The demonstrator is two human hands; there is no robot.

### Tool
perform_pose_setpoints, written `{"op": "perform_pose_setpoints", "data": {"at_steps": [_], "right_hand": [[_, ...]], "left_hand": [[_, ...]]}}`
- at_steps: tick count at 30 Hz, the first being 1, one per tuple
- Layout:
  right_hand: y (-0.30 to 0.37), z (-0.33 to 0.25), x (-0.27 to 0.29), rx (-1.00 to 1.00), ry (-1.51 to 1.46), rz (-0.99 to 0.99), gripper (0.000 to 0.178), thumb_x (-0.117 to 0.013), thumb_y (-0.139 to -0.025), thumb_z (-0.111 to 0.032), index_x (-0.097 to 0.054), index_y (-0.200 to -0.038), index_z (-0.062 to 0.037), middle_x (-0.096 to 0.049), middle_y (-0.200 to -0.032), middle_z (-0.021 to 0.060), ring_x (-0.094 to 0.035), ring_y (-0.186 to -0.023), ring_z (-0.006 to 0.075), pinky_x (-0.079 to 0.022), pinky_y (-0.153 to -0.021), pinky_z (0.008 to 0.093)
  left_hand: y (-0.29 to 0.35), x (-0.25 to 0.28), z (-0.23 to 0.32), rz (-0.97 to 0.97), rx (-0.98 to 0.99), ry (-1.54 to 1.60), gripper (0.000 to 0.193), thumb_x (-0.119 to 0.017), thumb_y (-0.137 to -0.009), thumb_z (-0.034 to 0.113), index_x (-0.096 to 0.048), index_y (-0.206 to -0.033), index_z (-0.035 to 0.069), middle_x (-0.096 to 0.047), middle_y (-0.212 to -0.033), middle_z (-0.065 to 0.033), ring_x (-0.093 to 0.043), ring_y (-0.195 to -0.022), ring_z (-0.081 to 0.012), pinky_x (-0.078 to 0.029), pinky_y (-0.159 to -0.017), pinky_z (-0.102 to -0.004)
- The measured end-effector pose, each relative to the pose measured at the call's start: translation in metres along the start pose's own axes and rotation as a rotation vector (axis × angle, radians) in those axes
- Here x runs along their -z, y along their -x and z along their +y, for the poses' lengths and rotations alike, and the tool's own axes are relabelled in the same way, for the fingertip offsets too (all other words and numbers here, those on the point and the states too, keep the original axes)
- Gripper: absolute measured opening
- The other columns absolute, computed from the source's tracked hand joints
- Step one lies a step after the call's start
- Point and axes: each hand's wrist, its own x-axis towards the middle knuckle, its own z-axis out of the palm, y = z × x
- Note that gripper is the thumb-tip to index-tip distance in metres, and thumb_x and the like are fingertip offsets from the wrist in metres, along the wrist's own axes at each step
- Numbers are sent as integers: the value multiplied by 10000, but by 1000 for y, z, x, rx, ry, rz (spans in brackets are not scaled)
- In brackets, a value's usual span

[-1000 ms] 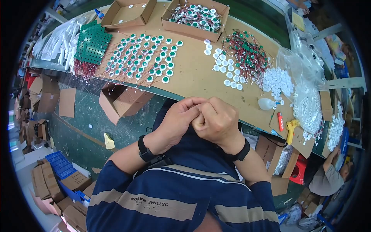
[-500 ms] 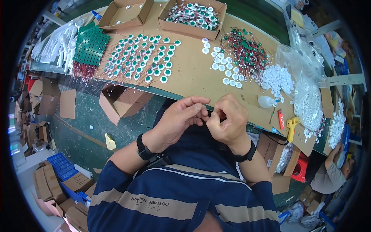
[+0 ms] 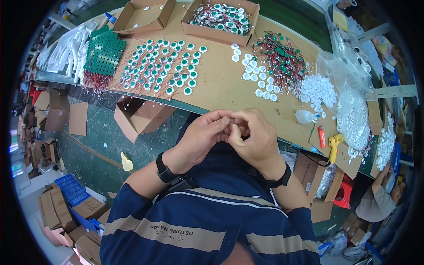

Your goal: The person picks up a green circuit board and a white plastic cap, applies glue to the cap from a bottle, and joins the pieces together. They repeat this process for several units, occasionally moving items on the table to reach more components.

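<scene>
You face one tabletop point(image 3: 221, 84) with two open cardboard boxes point(image 3: 212, 32) along its far side. At its near edge your left hand point(image 3: 201, 134), pointing far and right, meets your right hand point(image 3: 257, 138), pointing far and left, fingers curled, fingertips together. You cannot tell whether either grips anything: whatever sits between the fingertips is hidden, its look and long axis too. Rightward lie one yellow tool point(image 3: 335, 141), one white bottle point(image 3: 304, 116), one red lighter point(image 3: 321, 137).
</scene>
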Motion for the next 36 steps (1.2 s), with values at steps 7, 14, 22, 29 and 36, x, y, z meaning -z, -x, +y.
{"op": "perform_pose_setpoints", "data": {"at_steps": [7, 14, 22, 29, 36], "right_hand": [[-3, -2, -7, 64, 44, 49, 184, -798, -829, 28, -711, -943, -87, -693, -819, 83, -721, -655, 293, -587, -567, 404], [-2, -4, -6, 88, 109, 46, 177, -788, -811, 29, -710, -912, -94, -672, -799, 72, -707, -635, 296, -572, -545, 409], [-4, -4, -7, 71, 139, 5, 234, -802, -764, 59, -661, -896, -74, -691, -821, 88, -714, -650, 277, -575, -569, 378], [-12, -12, -3, 151, 210, -13, 194, -753, -754, 36, -648, -876, -72, -666, -822, 119, -696, -676, 333, -574, -600, 434], [-1, -6, 7, 27, 122, -64, 162, -676, -724, 14, -580, -831, -61, -557, -754, 136, -575, -614, 385, -477, -564, 485]], "left_hand": [[2, -6, 3, 45, 19, -10, 338, -580, -1212, 213, -675, -1468, 13, -765, -1320, -59, -738, -1171, -128, -601, -1042, -323], [1, -8, -1, 55, 26, -13, 332, -570, -1209, 186, -675, -1469, 9, -761, -1327, -60, -737, -1181, -128, -605, -1041, -321], [0, -9, 2, 88, -9, -116, 325, -559, -1207, 151, -684, -1460, -9, -770, -1300, -67, -742, -1169, -129, -603, -1033, -306], [-4, -13, -5, 151, -120, -260, 310, -570, -1187, 109, -709, -1429, -25, -791, -1254, -70, -737, -1158, -119, -595, -1031, -289], [0, -2, 7, 78, -105, -286, 291, -619, -1181, 135, -714, -1418, -5, -782, -1243, -68, -735, -1121, -127, -590, -1014, -295]]}}
